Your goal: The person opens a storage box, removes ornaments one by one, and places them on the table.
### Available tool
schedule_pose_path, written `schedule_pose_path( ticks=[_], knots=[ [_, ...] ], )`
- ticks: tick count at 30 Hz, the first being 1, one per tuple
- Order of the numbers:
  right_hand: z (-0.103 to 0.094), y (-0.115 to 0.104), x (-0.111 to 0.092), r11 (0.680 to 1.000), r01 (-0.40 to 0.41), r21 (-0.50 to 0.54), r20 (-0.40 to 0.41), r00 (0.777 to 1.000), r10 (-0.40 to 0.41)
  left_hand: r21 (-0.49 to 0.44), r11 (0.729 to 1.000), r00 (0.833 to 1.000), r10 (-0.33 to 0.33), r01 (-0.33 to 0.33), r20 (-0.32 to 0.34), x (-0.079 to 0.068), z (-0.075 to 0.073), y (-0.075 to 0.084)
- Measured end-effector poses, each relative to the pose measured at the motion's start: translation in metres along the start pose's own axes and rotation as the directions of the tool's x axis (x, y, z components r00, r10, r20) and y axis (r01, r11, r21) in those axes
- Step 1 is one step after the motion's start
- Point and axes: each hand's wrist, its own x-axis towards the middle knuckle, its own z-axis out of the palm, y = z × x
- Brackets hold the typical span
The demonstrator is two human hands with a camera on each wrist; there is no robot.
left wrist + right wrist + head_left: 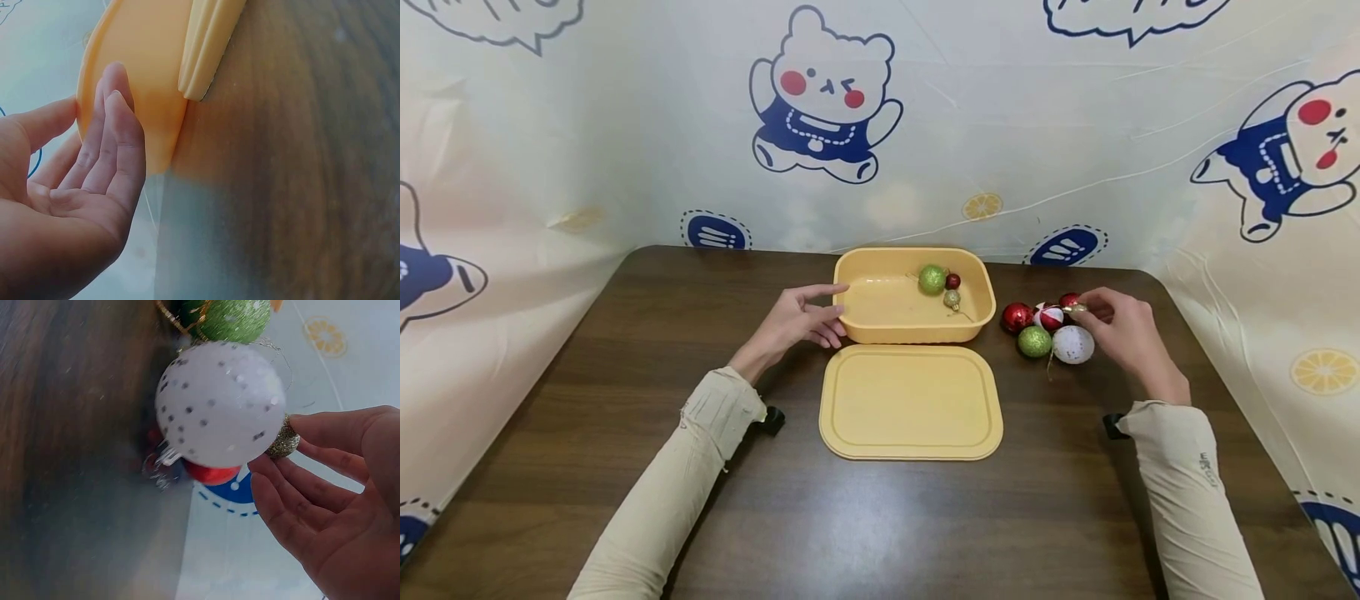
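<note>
My left hand rests its fingertips on the left end of a yellow plastic box. In the left wrist view its fingers reach loosely along the box wall. Inside lie a green glitter bauble, a small red one and a small gold one. Between thumb and fingertips my right hand pinches another small gold glitter bauble, behind a white speckled bauble in the right wrist view. Beside it sit a green bauble, a red-and-white one and red ones.
The box's yellow lid lies flat on the dark wooden table, right in front of the box. A printed cloth with cartoon bears hangs behind the table and along its sides.
</note>
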Motion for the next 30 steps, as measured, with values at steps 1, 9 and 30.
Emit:
schedule_pose_path(
  ticks=[1, 9, 30],
  knots=[
    [0.000, 0.003, -0.001, 1.000, -0.011, 0.006, 0.007, 1.000, 0.011, 0.000, 1.000, 1.000, -0.001, 0.001, 0.000, 0.000, 0.000, 0.000],
    [0.000, 0.021, -0.003, 0.994, -0.097, 0.041, 0.058, 0.994, 0.095, 0.002, 1.000, 1.000, -0.004, 0.004, 0.001, 0.000, 0.001, 0.001],
    [0.000, 0.023, -0.004, 0.992, -0.121, 0.039, 0.159, 0.981, 0.114, 0.005, 1.000, 1.000, -0.007, 0.007, 0.004, -0.001, 0.001, 0.002]
  ],
)
